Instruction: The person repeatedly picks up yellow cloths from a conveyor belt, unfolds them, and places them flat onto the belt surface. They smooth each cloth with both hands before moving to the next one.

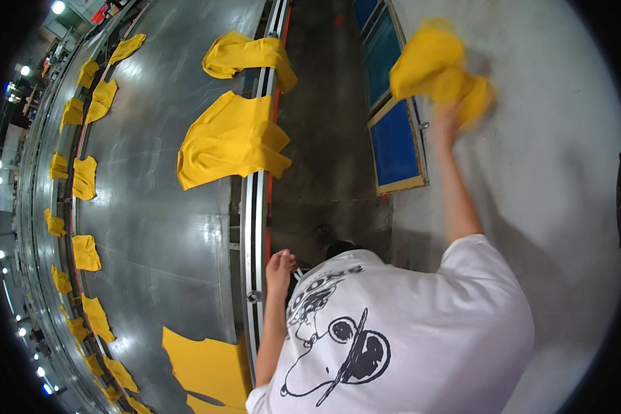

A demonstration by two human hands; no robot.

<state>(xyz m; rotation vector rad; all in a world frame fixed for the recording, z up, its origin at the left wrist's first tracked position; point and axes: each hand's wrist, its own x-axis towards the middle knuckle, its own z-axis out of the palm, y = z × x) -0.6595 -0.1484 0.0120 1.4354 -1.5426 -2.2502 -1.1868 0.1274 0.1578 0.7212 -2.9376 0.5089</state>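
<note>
My right hand [449,115] is raised out to the right, shut on a bunched yellow fabric piece [429,62] that is blurred by motion. Beside the table's metal rail [259,217], my left hand [281,261] hangs with loosely bent fingers and appears to hold nothing. Two crumpled yellow cloth pieces, a larger one [233,139] and one farther off [238,54], drape over that rail. Close to my left forearm, a flat yellow piece [207,362] lies on the long metal-topped table [155,217].
Several framed printing screens, one with blue mesh [398,145], lean along the right side of the dark aisle [326,129]. Across the table, more yellow pieces [85,252] line the far rail. A pale grey floor or wall surface [548,171] extends at right.
</note>
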